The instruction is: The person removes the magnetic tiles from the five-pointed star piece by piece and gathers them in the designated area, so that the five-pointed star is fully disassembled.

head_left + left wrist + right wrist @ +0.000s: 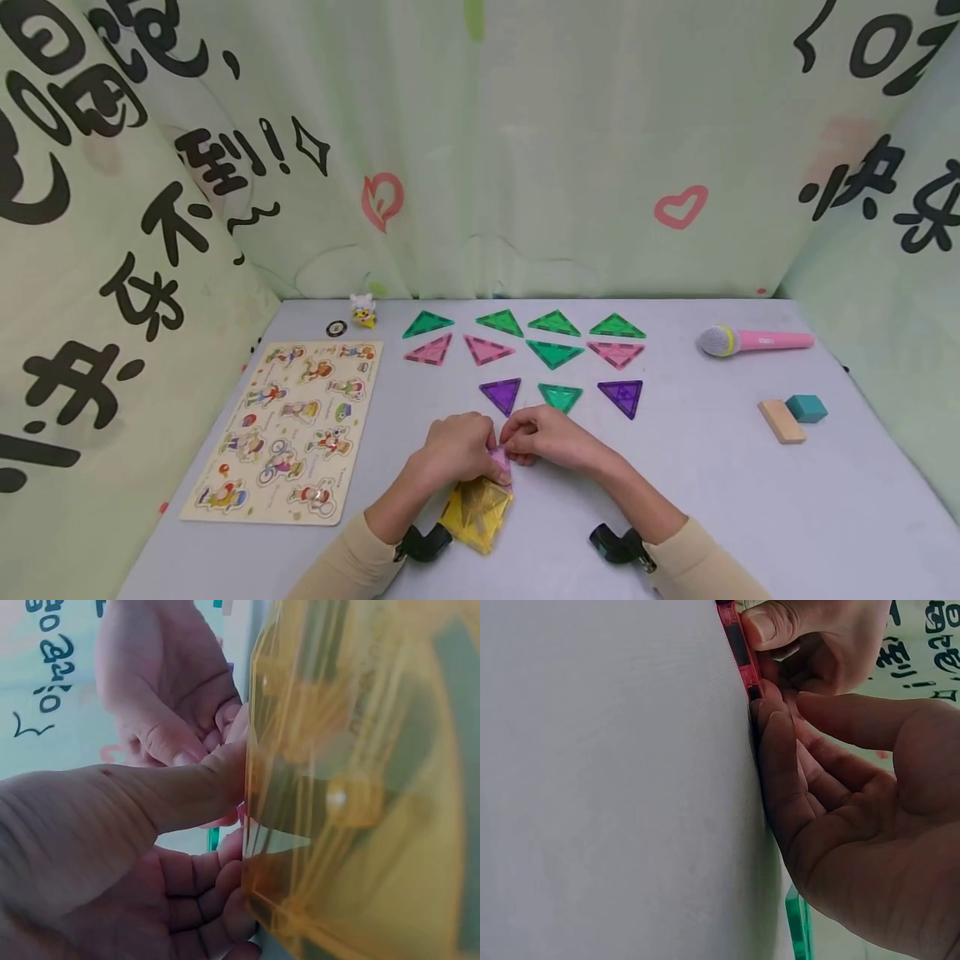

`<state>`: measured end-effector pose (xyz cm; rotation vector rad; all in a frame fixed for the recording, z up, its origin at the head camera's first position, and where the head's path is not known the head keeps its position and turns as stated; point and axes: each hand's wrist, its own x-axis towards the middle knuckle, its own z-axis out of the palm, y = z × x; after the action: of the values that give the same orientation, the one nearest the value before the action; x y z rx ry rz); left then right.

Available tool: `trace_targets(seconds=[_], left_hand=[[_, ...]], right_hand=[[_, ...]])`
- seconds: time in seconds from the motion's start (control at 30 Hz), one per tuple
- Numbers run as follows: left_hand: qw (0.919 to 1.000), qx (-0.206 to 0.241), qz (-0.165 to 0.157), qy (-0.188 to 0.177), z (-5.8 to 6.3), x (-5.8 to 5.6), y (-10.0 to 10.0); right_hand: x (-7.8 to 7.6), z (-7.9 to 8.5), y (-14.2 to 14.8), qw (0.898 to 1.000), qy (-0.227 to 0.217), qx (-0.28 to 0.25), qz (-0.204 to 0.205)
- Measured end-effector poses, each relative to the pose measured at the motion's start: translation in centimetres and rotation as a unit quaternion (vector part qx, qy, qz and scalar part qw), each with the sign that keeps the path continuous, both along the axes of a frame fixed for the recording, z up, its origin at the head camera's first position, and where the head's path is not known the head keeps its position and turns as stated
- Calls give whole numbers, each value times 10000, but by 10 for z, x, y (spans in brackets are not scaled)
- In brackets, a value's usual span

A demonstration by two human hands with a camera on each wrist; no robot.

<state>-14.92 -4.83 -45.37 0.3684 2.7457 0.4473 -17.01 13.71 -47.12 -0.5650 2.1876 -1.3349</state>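
My left hand (463,446) pinches a pink translucent triangle tile (501,467) at the table's front middle, its thumb on the tile's edge. In the right wrist view, that edge (739,646) lies low against the tabletop. Beside the tile, toward me, sits a yellow translucent tile piece (476,518); whether the two are joined cannot be told. My right hand (553,436) has its fingertips touching the pink tile's far corner, its thumb a little apart. Just beyond the hands lie two purple triangle tiles (621,397) and a green triangle tile (559,396).
Farther back are rows of green triangle tiles (555,322) and pink triangle tiles (489,350). Leftward lie a picture puzzle board (281,433), a small figurine (363,311) and a black ring (337,328). To the right are a pink toy microphone (757,341), a wooden block (782,422) and a teal block (807,408).
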Motion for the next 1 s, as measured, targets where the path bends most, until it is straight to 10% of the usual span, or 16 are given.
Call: trace_targets(seconds=[0.33,1.0], left_hand=[[9998,153,-50,87,-3,-2,-5],[9993,-263,-174,-176,11,8,-24]], right_hand=[[12,7,-12,9843,1408,1062,43],[15,10,-12,9764,1539,1401,581]])
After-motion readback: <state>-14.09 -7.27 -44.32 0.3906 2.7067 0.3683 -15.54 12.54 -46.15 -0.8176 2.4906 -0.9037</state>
